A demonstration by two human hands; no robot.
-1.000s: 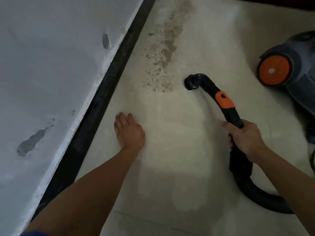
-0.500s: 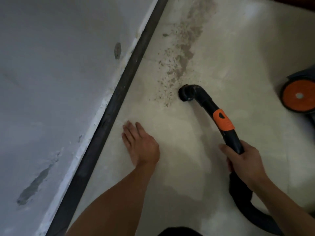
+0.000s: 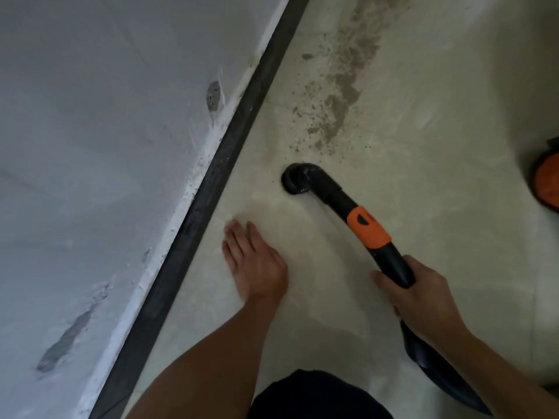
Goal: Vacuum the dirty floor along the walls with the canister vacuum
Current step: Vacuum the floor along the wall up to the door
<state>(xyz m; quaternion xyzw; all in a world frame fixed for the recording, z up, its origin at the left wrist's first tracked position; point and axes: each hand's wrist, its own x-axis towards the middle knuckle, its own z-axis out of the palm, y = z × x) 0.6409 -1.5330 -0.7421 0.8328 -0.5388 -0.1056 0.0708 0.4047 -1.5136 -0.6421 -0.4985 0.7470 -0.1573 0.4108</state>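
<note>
Vacuum hose [image 3: 331,192], black with an orange collar [image 3: 367,228], rests its curved end on the floor [image 3: 423,140] just short of the dirt streak [image 3: 338,95]. Right hand [image 3: 423,297] grips it; left hand [image 3: 254,264] lies flat, fingers straight, near the baseboard [image 3: 211,182].

Floor [image 3: 423,152]: dirt streak [image 3: 341,95], vacuum wand [image 3: 329,192], left hand [image 3: 257,264] flat.

- Right hand [image 3: 423,300] grips the black curved vacuum hose handle [image 3: 351,216], orange band midway.
- Its round nozzle end [image 3: 295,182] rests on the pale floor [image 3: 423,116], near the brown dirt streak [image 3: 341,92].
- Left hand [image 3: 257,264] lies flat beside the dark baseboard strip [image 3: 211,182].
</note>
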